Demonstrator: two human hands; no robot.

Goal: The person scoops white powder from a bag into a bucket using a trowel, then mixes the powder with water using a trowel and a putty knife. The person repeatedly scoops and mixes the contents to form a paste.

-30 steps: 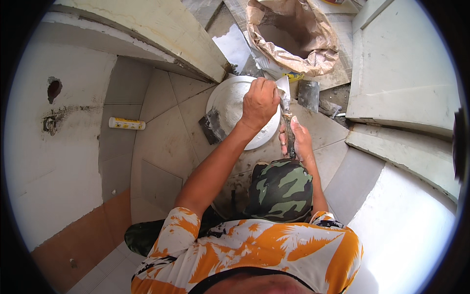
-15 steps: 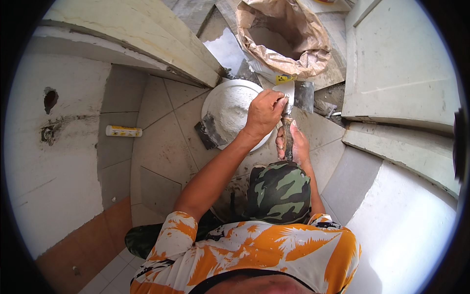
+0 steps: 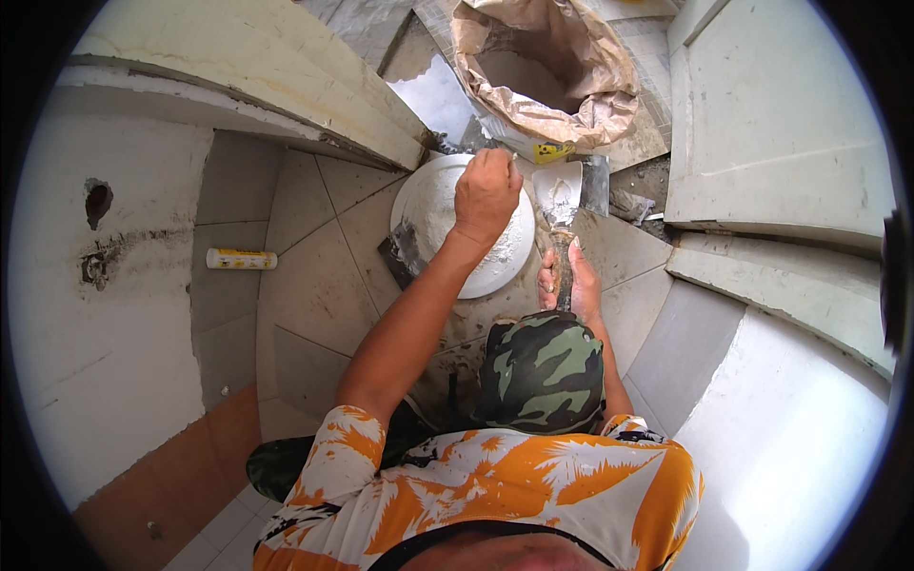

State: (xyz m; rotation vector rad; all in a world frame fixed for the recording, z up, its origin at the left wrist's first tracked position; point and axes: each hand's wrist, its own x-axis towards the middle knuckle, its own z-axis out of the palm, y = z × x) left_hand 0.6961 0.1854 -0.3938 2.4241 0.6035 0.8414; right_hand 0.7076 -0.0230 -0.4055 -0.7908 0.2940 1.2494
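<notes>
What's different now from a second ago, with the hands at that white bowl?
The left hand has shifted from the bowl's right rim toward its far edge, closed on a small tool. The right hand keeps gripping the putty knife, blade beside the bowl. Paper sack and tube lie unchanged.

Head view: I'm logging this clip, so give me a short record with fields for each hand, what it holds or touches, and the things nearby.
left hand: over the round white bowl, fingers closed; whether it holds a tool cannot be told
right hand: gripping the handle of a putty knife
putty knife: blade smeared with white paste, beside the bowl
bowl: on the tiled floor, white paste inside
paper sack: open, just beyond the bowl
tube: lying on the floor by the wall
</notes>
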